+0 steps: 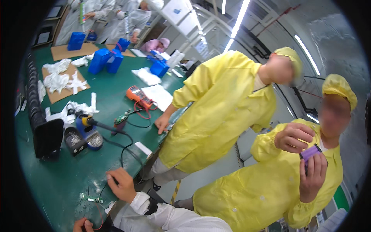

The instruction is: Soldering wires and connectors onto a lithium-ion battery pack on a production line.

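Left hand (pixel 82 224) sits at the bottom edge, only knuckles showing. Fingers are curled, but can't tell if they clamp anything. Red wire (pixel 101 216) loops up beside it towards the board; its end at the hand is hidden.

Right hand (pixel 123 185) is further up the table, white sleeve trailing back to lower right. Fingers are together, pinched on the black lead (pixel 114 180), with the tip pointing up-left, away from the wrist.

Small green board (pixel 90 199) lies flat on the green table (pixel 58 181), between the two hands, below-left of the R fingers and above-right of the L. Long axis runs roughly left-right across the view. R hand is nearer to it, close but not touching. A thin dark wire runs from the R fingers down toward the board.

Outward: black cable (pixel 123 152) snakes from above the R hand back to the soldering iron (pixel 96 124), which is parked in its blue stand (pixel 87 135). Orange multimeter (pixel 138 96) is beyond, well apart. Blue packs (pixel 103 60) and white wrapping are at the far end.

Two other people in yellow coats stand at the table's right side. One has a hand on the table edge (pixel 162 123); the other holds a purple cell (pixel 310 152) in both hands, well away from the board.
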`<state>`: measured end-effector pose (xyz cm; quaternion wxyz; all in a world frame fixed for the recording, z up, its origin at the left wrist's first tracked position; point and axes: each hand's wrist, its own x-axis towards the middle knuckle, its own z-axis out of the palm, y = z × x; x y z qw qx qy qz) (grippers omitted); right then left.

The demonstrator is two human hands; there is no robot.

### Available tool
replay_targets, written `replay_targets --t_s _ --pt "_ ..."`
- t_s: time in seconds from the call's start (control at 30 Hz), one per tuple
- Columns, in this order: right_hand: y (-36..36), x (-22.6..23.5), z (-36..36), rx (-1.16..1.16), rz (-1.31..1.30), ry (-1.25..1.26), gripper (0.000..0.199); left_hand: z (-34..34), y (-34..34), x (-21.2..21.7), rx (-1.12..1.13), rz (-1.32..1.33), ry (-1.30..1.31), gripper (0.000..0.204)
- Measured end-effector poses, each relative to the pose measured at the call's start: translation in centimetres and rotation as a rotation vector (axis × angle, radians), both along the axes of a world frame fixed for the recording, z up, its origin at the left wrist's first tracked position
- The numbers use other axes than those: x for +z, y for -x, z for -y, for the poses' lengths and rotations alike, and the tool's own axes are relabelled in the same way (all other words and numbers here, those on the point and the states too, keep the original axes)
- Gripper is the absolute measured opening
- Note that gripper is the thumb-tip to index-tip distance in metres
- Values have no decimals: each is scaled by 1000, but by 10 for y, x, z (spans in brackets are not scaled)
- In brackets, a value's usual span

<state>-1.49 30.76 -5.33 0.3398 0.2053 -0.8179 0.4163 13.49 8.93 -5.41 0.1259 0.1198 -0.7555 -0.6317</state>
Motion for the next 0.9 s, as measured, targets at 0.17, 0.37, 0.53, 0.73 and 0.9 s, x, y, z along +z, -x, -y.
replay_targets --t_s 0.17,0.37,0.53,0.73,0.9 --pt "0 -1 0 6 6 32 9 -7 4 6 7 -57 85 17" --pt "-1 0 -1 6 39 -14 10 -2 2 13 50 -111 111 17" --pt "-2 2 0 15 44 -33 11 2 0 16 74 -137 121 17" --pt "-5 -1 3 15 84 -73 13 4 -1 17 65 -135 120 17" --pt "-6 2 0 -2 106 -113 14 5 0 18 51 -130 118 16"
